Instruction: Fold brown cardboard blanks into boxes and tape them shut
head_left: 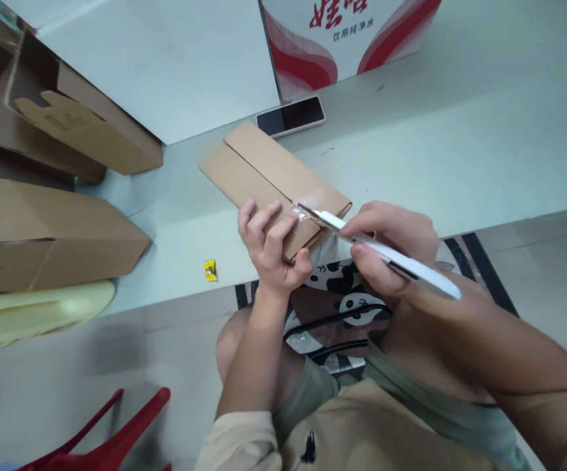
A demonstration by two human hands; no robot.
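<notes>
A brown cardboard box (264,170) with a seam along its upper face is tilted over the near edge of the table. My left hand (276,252) grips its near end, fingers on top and thumb at the end. Clear tape (308,208) shines across the seam beside those fingers. In my right hand (396,242) is a white utility knife (401,258), its handle pinched between thumb and fingers. The blade tip is at the taped seam, close to my left fingertips; whether it has gone through the tape I cannot tell.
Behind the box a phone (291,116) lies by a white and red carton (352,39). Open cardboard boxes (57,235) stand at the left, above a pale yellow plastic item (42,311). A small yellow wrapper (210,269) lies near the edge. A panda-print bag (337,307) is below.
</notes>
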